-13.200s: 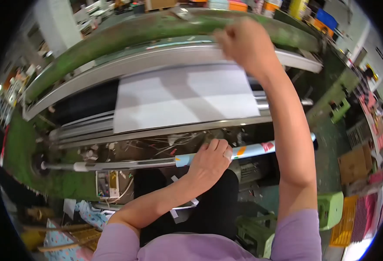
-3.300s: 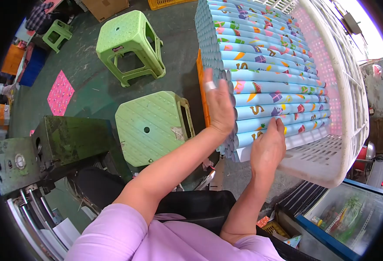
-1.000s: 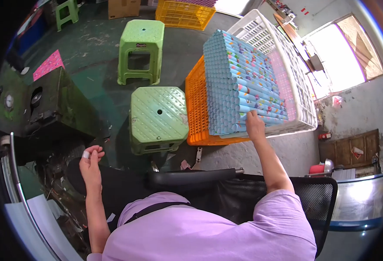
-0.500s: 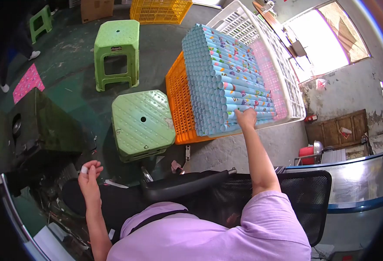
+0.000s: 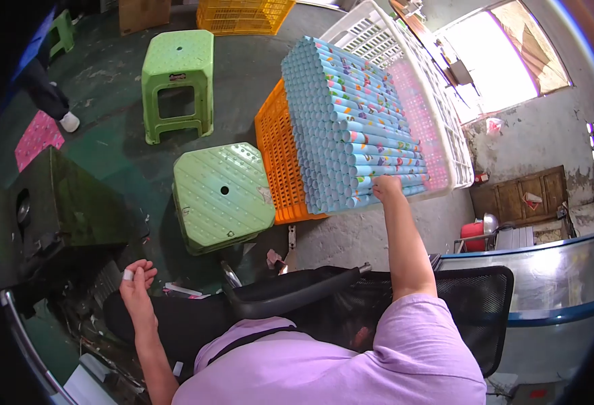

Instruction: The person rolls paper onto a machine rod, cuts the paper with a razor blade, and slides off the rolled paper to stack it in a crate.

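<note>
Light-blue printed tubes [image 5: 371, 115] lie stacked in a thick pile, their round open ends facing left. My right hand [image 5: 386, 187] is at the pile's lower front edge, fingers curled down on a printed tube [image 5: 397, 171]; its fingertips are partly hidden. My left hand [image 5: 138, 280] hangs in the air at the lower left, away from the pile. Its fingers are loosely bent and somewhat apart, with nothing seen in them. A white wrap circles one of its digits.
The pile rests between an orange crate [image 5: 278, 158] and a white basket [image 5: 438, 111]. Two green stools [image 5: 206, 192] stand left of it. A black chair armrest [image 5: 297, 293] lies before me. A dark machine [image 5: 74, 202] is at left; another person's leg [image 5: 47, 91] shows beyond.
My right hand's fingers have curled in at the lower tubes. My left hand has dropped slightly. At the far left the other person's leg and shoe have moved right, beside the pink sheet.
</note>
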`<state>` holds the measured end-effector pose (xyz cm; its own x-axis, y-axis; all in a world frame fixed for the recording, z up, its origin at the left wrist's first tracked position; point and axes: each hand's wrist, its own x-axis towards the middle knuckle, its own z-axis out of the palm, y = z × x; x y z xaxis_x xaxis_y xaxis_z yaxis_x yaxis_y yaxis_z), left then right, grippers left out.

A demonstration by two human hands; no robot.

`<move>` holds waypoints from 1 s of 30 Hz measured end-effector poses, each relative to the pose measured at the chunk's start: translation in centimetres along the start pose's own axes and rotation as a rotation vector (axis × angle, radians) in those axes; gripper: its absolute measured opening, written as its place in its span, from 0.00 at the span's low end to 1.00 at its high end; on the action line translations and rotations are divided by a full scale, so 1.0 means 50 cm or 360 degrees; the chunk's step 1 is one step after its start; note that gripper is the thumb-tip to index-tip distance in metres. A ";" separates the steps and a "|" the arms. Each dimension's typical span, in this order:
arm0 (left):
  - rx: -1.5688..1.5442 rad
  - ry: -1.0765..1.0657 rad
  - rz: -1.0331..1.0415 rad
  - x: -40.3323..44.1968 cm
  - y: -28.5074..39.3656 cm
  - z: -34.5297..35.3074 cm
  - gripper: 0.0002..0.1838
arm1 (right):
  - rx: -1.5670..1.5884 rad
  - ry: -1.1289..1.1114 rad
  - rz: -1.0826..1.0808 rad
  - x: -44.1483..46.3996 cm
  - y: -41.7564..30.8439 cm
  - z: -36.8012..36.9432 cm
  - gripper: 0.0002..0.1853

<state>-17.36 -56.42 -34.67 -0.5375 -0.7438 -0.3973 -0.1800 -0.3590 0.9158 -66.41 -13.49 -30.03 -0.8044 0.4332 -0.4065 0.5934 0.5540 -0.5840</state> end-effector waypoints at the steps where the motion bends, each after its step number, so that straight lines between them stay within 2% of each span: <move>1: -0.0005 0.0004 0.0002 -0.005 0.000 -0.002 0.12 | 0.0018 -0.0008 0.0043 0.008 0.001 0.009 0.15; 2: -0.0011 0.0014 0.0005 -0.011 0.000 -0.006 0.12 | 0.0007 -0.0032 0.0025 -0.009 -0.007 0.019 0.15; 4: -0.0031 0.0053 0.0015 -0.022 0.000 -0.020 0.12 | 0.0100 0.0218 0.0020 -0.047 -0.020 0.026 0.15; 9: -0.0091 0.0246 0.0010 -0.054 0.006 -0.070 0.12 | 0.0122 0.0060 -0.0003 -0.012 -0.011 0.029 0.19; 16: -0.0205 0.0516 0.0096 -0.138 -0.014 -0.141 0.13 | 0.0002 0.0075 0.0156 0.024 -0.021 0.013 0.23; 19: -0.0154 0.0702 0.0066 -0.210 -0.051 -0.201 0.14 | -0.2674 -0.0363 -0.1936 0.011 -0.039 -0.033 0.17; 20: -0.0158 0.0739 0.0088 -0.242 -0.064 -0.226 0.14 | -0.2656 -0.0364 -0.1985 -0.033 -0.062 -0.012 0.17; 22: -0.0153 0.0915 0.0102 -0.318 -0.092 -0.284 0.15 | -0.1923 0.0406 -0.1255 -0.176 -0.121 0.045 0.13; 24: -0.0162 0.1057 0.0132 -0.385 -0.116 -0.323 0.15 | -0.1802 0.0347 -0.1456 -0.313 -0.186 0.097 0.17; 26: -0.0153 0.1295 0.0144 -0.474 -0.147 -0.361 0.16 | -0.1865 0.0128 -0.1974 -0.433 -0.220 0.196 0.18; 28: -0.0161 0.1630 0.0168 -0.582 -0.179 -0.393 0.17 | -0.1815 -0.0335 -0.2476 -0.641 -0.203 0.317 0.19; 30: -0.0276 0.2286 0.0248 -0.665 -0.241 -0.403 0.20 | -0.1357 -0.1615 -0.2489 -0.876 -0.138 0.398 0.18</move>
<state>19.27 -38.70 -33.66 0.7480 -0.6551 -0.1069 -0.0427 -0.2082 0.9772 -35.82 -50.41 -22.18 -0.0805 -0.9404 -0.3303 -0.8528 0.2365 -0.4656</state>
